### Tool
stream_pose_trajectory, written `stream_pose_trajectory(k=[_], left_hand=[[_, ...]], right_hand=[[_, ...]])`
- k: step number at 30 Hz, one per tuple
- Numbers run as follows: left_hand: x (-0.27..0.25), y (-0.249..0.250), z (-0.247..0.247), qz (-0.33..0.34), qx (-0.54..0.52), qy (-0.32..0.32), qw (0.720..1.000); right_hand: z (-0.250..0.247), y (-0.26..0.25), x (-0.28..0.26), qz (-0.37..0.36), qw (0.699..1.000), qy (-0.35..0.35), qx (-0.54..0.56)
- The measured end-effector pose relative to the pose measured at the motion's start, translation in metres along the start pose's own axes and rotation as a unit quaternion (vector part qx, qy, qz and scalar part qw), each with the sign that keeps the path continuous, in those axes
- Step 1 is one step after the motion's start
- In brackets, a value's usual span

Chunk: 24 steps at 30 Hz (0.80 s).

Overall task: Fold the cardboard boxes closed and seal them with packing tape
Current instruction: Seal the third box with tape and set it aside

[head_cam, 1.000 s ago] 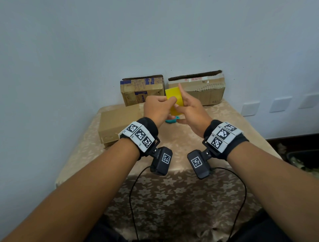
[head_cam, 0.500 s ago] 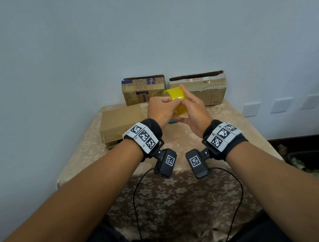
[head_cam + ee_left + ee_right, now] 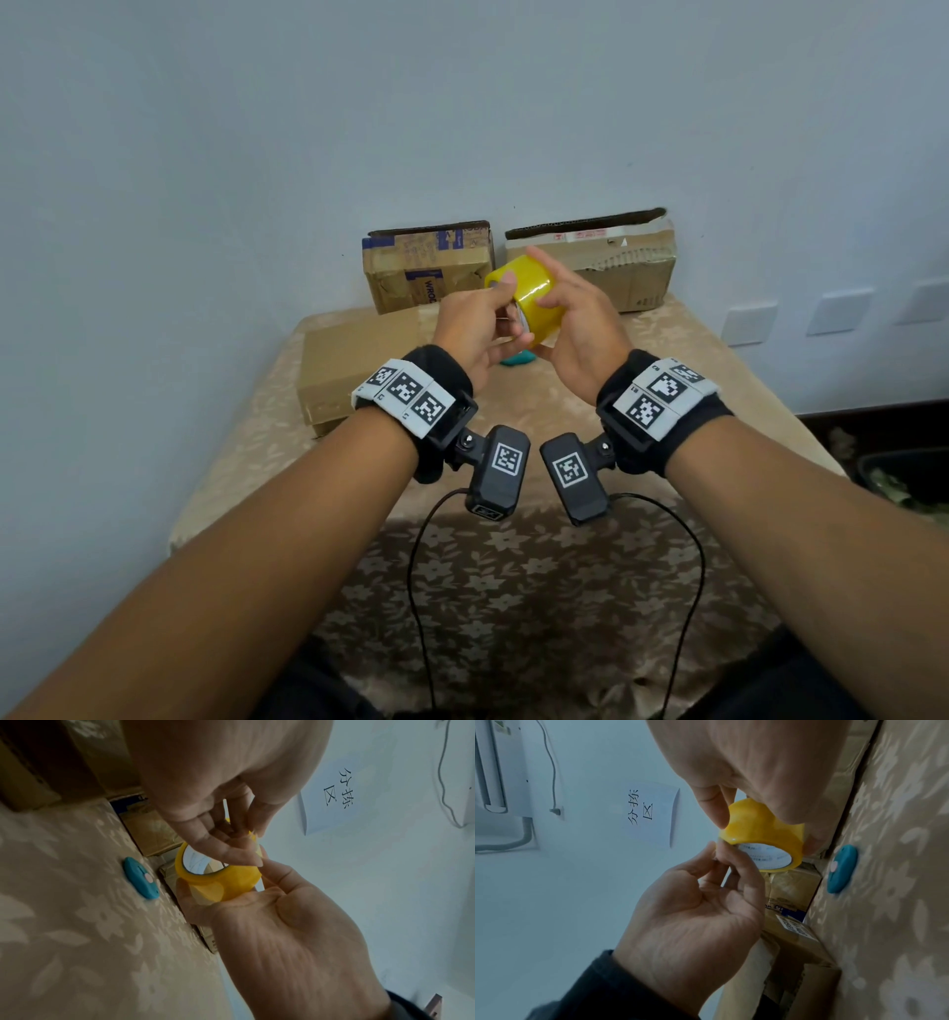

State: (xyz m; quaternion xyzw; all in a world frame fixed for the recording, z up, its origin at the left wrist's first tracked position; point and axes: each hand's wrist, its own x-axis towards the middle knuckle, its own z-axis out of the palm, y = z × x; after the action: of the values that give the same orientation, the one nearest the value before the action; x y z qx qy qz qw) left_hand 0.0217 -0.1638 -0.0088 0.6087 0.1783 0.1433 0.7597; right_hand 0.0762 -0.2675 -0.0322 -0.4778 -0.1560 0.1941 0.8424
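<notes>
A yellow packing tape roll (image 3: 531,298) is held in the air between both hands, above the table's far half. My right hand (image 3: 557,300) grips the roll (image 3: 765,831) round its outer face, fingers on top and thumb below. My left hand (image 3: 506,308) pinches at the roll's rim (image 3: 253,843) with thumb and fingertips, beside the white core. Three cardboard boxes stand behind: a flat one (image 3: 354,365) at the left, a worn one with blue print (image 3: 421,267) and a wider one (image 3: 616,262) against the wall. Whether their flaps are sealed is not visible.
A teal cutter (image 3: 513,361) lies on the floral tablecloth (image 3: 513,575) just below the hands, also seen as the cutter (image 3: 141,878). The wall stands close behind the boxes. A dark bin (image 3: 904,483) sits on the floor at the right.
The roll has been turned in my hands, so its open core now faces left. My left fingers have shifted from the roll's face to its rim. The boxes have not moved.
</notes>
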Motion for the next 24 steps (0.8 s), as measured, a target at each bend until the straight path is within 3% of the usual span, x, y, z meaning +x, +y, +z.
stream_pose_trajectory(k=[16, 21, 24], left_hand=[[-0.0015, -0.0044, 0.0028, -0.004, 0.011, 0.006, 1.0], [-0.0046, -0.0028, 0.0069, 0.012, 0.041, -0.027, 0.999], [-0.0037, 0.0015, 0.0083, 0.012, 0.036, -0.004, 0.999]], right_hand=[[0.0051, 0.0028, 0.0022, -0.01, 0.998, 0.053, 0.026], [0.0015, 0.0056, 0.0016, -0.035, 0.996, 0.082, 0.021], [-0.0003, 0.004, 0.0028, 0.013, 0.998, 0.054, 0.036]])
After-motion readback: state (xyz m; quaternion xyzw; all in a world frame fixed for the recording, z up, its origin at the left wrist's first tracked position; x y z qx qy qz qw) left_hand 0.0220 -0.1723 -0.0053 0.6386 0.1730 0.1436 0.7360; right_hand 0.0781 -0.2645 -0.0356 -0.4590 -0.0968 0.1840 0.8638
